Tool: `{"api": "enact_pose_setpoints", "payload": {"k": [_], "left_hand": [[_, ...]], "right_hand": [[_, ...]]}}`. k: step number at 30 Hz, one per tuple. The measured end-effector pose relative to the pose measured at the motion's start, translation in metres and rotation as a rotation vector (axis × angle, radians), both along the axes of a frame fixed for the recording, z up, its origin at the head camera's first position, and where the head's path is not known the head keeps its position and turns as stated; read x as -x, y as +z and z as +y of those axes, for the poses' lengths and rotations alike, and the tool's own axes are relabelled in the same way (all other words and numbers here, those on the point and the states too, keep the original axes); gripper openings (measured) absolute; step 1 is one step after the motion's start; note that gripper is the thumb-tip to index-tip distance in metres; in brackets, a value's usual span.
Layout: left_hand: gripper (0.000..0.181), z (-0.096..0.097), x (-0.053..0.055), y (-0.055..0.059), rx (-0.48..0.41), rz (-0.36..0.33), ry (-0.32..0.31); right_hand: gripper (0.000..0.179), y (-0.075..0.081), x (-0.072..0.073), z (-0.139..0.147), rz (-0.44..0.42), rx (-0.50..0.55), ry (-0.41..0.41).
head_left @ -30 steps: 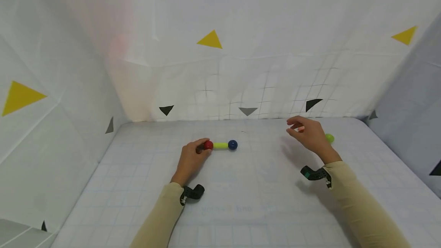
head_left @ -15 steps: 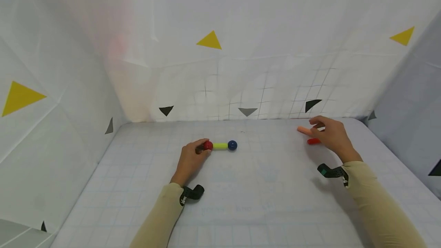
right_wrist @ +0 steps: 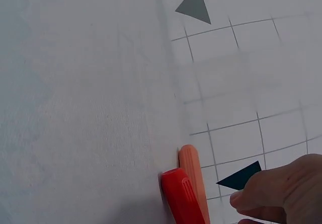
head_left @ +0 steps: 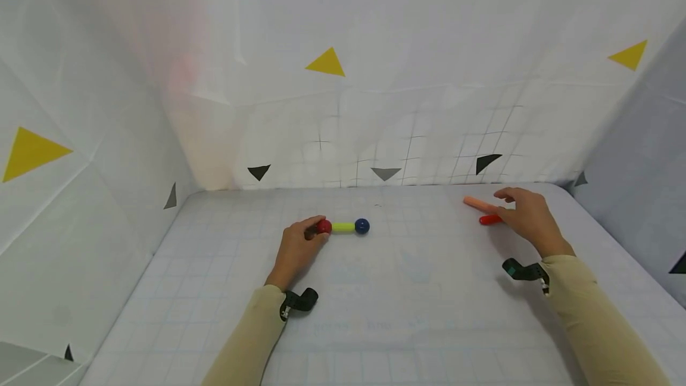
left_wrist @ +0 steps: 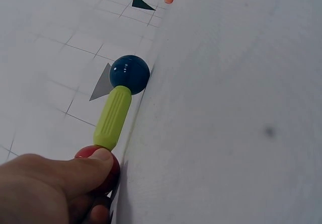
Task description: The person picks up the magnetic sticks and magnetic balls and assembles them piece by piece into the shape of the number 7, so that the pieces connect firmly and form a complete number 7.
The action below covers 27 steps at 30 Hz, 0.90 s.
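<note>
My left hand (head_left: 297,249) pinches a red ball (head_left: 324,227) between thumb and fingers. Joined to that ball is a ribbed lime-green rod (head_left: 343,227), which has a dark blue ball (head_left: 362,226) at its other end; together they look like magnetic building pieces. On the right, my right hand (head_left: 530,219) hovers by an orange rod (head_left: 479,203) and a shorter-looking red rod (head_left: 490,219), thumb and forefinger apart. The right wrist view has the red rod (right_wrist: 182,196) lying alongside the orange rod (right_wrist: 193,173), left of the thumb. My hand covers the rods' right ends.
A white sheet with faint grid lines covers the table (head_left: 375,290) and the back wall (head_left: 429,76). Yellow triangles (head_left: 327,62) and dark triangles (head_left: 488,163) mark the walls. Side walls rise at left and right. Each wrist wears a black camera mount (head_left: 300,299).
My right hand has moved right and slightly nearer, uncovering the orange and red rods. A lime-green ball seen behind its wrist earlier is now hidden. The left hand stays put on the red ball.
</note>
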State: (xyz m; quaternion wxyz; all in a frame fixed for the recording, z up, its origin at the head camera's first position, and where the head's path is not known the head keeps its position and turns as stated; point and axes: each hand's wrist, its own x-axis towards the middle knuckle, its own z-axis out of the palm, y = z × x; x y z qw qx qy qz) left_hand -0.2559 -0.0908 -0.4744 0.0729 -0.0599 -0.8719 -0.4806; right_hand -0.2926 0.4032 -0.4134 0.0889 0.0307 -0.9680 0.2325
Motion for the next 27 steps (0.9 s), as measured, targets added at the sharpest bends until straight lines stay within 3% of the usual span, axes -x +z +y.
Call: {"api": "enact_pose_setpoints", "payload": {"k": [11, 19, 27], "left_hand": [[0.043, 0.001, 0.001, 0.000, 0.003, 0.005, -0.005], [0.042, 0.001, 0.002, -0.001, -0.001, 0.015, -0.011], [0.043, 0.000, 0.002, 0.000, 0.006, 0.005, 0.001]], "right_hand": [[0.031, -0.012, -0.002, 0.013, 0.027, 0.019, 0.007], [0.030, -0.018, 0.003, 0.020, -0.049, -0.009, -0.036], [0.028, -0.023, 0.008, 0.028, -0.049, -0.006, 0.006]]}}
